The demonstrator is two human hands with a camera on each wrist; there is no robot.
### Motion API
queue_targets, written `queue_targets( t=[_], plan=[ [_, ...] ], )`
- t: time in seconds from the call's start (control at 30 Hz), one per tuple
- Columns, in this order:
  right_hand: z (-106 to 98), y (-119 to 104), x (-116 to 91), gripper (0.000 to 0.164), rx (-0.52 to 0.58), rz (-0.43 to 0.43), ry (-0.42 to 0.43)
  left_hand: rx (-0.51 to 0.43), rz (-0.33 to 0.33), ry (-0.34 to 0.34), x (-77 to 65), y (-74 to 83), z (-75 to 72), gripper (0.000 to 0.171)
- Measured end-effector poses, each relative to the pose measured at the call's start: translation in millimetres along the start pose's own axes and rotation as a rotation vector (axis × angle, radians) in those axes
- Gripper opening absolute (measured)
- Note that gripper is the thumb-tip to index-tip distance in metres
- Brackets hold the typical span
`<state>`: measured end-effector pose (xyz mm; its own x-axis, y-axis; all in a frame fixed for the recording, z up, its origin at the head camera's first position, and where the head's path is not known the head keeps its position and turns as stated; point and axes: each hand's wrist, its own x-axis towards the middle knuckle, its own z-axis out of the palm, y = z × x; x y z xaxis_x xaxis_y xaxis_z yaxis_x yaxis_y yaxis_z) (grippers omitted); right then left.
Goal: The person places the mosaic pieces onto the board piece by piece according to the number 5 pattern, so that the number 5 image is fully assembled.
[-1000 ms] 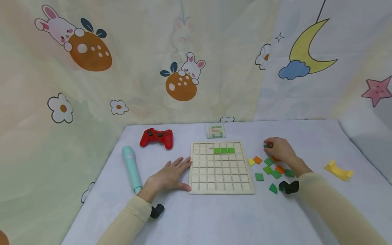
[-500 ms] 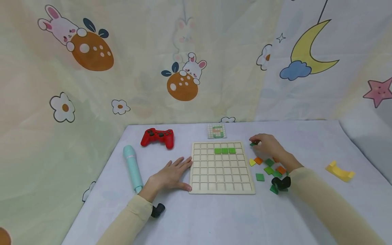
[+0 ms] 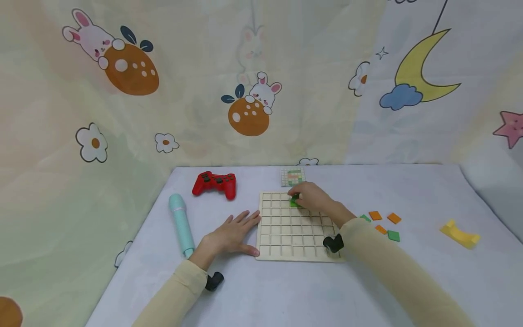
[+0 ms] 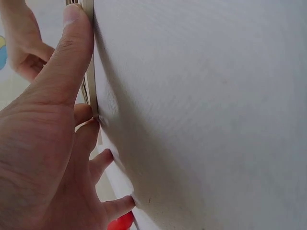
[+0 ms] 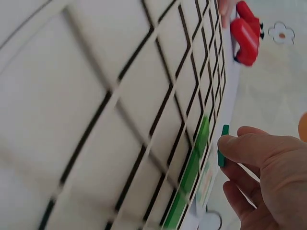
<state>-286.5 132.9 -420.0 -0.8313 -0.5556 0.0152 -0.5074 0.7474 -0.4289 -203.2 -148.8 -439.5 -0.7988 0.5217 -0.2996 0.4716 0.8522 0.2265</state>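
A pale wooden grid board (image 3: pixel 282 227) lies flat on the white table. My left hand (image 3: pixel 230 237) rests at its left edge with fingers spread; in the left wrist view the thumb and a fingertip touch the board's side. Over the board's far rows, my right hand (image 3: pixel 315 200) pinches a dark green tile (image 5: pixel 225 130) between thumb and fingers. The tile stands on edge, apart from the board in the right wrist view. Light green tiles (image 5: pixel 189 179) sit in a row of cells below it, partly hidden by my right hand in the head view.
Loose orange tiles (image 3: pixel 375 215) and green tiles (image 3: pixel 394 235) lie right of the board, some behind my sleeve. A pattern card (image 3: pixel 292 176) lies beyond the board. Left are a red game controller (image 3: pixel 214 183) and a turquoise microphone (image 3: pixel 181 225); far right, a yellow curved piece (image 3: pixel 460 234).
My right hand has carried the dark green tile leftward from the loose tiles to above the light green row. The left hand stays at the board's edge. The head view has shifted slightly.
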Motion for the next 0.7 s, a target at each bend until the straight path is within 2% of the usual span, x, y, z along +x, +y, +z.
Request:
queue_targets(
  t=[0.2,0.47,0.7],
  plan=[
    [12.7,-14.1,10.5,0.030,-0.022,-0.003,-0.010,0.012,0.007,0.004,2.5,1.4,-0.6,0.104],
    [19.6,-17.8,11.0,0.026,-0.005,-0.022,0.020,0.039,-0.003,-0.004,2.3,1.7,-0.4,0.104],
    [24.5,-18.8,12.8,0.030,-0.006,-0.015,0.012,0.032,-0.011,-0.005,1.1,1.0,0.8,0.104]
  ],
)
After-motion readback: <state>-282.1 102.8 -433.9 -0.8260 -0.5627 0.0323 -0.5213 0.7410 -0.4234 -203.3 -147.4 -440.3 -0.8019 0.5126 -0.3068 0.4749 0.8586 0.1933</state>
